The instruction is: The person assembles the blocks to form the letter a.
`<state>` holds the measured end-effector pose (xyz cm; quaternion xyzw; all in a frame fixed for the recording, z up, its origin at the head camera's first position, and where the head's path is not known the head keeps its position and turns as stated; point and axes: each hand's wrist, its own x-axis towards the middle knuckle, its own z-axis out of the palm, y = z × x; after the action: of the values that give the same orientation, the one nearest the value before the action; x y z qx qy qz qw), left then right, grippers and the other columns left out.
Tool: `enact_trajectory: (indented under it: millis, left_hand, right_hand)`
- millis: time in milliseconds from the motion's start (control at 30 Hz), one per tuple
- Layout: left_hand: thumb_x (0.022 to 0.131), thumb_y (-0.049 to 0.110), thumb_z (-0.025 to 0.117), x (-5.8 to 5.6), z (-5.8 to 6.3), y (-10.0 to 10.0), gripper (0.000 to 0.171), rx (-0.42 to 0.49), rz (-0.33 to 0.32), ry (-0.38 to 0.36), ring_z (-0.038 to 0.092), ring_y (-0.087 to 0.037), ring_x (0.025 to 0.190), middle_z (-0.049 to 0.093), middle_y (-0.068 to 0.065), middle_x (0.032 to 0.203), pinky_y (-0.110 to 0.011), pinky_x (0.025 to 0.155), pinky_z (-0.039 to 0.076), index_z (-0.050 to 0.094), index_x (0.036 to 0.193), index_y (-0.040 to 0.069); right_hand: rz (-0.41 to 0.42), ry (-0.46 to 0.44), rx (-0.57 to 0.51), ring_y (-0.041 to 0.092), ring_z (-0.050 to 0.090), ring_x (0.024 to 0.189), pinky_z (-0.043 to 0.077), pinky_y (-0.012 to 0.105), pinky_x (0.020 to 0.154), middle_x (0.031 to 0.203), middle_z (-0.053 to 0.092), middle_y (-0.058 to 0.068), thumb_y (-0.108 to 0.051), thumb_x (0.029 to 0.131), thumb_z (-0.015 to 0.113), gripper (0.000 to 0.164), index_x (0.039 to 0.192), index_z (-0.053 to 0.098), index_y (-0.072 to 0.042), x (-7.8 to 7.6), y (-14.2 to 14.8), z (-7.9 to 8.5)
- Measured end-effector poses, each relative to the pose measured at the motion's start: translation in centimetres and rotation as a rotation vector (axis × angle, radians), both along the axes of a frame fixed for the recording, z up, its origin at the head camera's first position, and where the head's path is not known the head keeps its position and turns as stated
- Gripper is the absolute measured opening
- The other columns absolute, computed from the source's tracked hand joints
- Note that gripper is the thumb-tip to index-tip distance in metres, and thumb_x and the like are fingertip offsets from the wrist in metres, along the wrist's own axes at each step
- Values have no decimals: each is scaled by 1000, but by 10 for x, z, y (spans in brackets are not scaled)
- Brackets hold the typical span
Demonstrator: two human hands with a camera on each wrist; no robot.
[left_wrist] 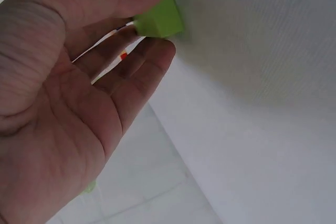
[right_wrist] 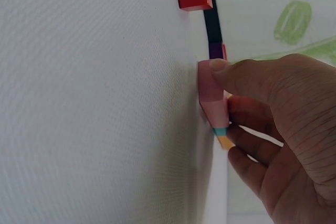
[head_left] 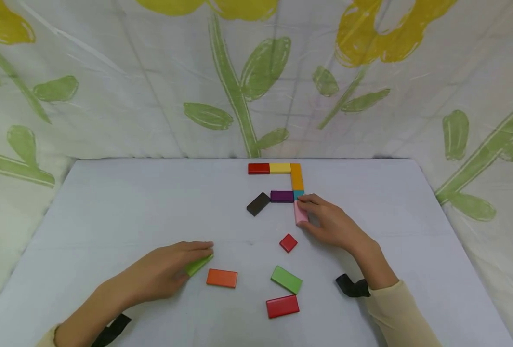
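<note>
My right hand [head_left: 332, 222] pinches a pink block [head_left: 300, 213] lengthwise between thumb and fingers. The block lies at the near end of a joined row, right below a small teal block [head_left: 298, 194]. Above the teal one runs an orange-yellow block [head_left: 297, 177], then a yellow block [head_left: 280, 168] and a dark red block [head_left: 258, 168] to the left. A purple block [head_left: 282, 196] extends left from the teal block. At the left, my left hand [head_left: 163, 270] holds a lime green block [left_wrist: 161, 18] between thumb and fingers, low over the white table [head_left: 87, 202].
A black block [head_left: 258, 204] lies slanted at the purple block's left end. Nearer lie a small red block [head_left: 288, 243], a green block [head_left: 286, 279], a larger red block [head_left: 282, 306] and an orange block [head_left: 222, 278]. A flowered curtain [head_left: 152, 96] hangs behind the table.
</note>
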<state>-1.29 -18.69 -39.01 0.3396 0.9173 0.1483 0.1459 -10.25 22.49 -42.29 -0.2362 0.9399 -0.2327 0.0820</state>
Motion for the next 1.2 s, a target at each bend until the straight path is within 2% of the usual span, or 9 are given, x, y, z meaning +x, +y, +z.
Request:
enact_trajectory:
  millis: [133, 233, 467, 667, 767, 1033, 1200]
  left_hand:
    - [87, -5, 77, -3, 2, 0, 64, -9, 13, -10, 64, -31, 136, 61, -5, 154, -48, 103, 59, 63, 147, 12]
    - [85, -5, 79, -4, 1, 1, 62, 0, 26, 15, 67, -30, 131, 66, -5, 148, -46, 101, 61, 66, 143, 10]
    - [86, 17, 87, -8, 0, 4, 56, -21, 103, 17, 68, -28, 128, 70, -4, 140, -46, 102, 60, 70, 138, 8]
    - [87, 22, 86, -13, -5, 9, 55, 1, 135, 119, 71, -27, 125, 71, -5, 137, -45, 100, 62, 70, 138, 9]
    - [88, 22, 86, -17, -7, 14, 55, 19, 138, 155, 70, -26, 125, 71, -4, 138, -44, 99, 62, 70, 138, 9]
    - [89, 28, 86, -35, -6, 40, 56, 39, 116, 164, 69, -25, 126, 71, -6, 137, -43, 100, 62, 69, 139, 8]
    - [91, 25, 84, -47, -3, 58, 55, 43, 92, 131, 69, -26, 127, 70, -8, 139, -43, 101, 62, 68, 140, 6]
  right_hand:
    - [-3, -2, 4, 36, 60, 141, 54, 53, 111, 153, 59, 16, -25, 97, 78, 57, 148, 61, -4, 0, 1, -1]
    - [-9, -5, 6, 36, 59, 141, 54, 53, 111, 153, 59, 16, -25, 97, 78, 57, 148, 61, -5, 0, 2, -1]
    - [-18, -17, 1, 36, 59, 142, 54, 53, 112, 153, 59, 15, -25, 97, 78, 57, 148, 61, -5, 2, 2, -3]
    - [0, -13, -4, 36, 59, 142, 53, 53, 113, 153, 59, 15, -25, 98, 77, 57, 148, 61, -4, 2, 2, -5]
    - [6, -8, -7, 36, 59, 142, 53, 53, 113, 153, 59, 15, -25, 98, 78, 57, 148, 61, -4, 2, 2, -5]
    - [12, -4, -7, 35, 59, 142, 53, 52, 113, 153, 59, 15, -25, 98, 77, 57, 148, 61, -4, 1, 2, -6]
    - [11, 0, -6, 35, 59, 141, 54, 52, 111, 153, 59, 15, -26, 98, 78, 57, 148, 61, -4, -1, 2, -4]
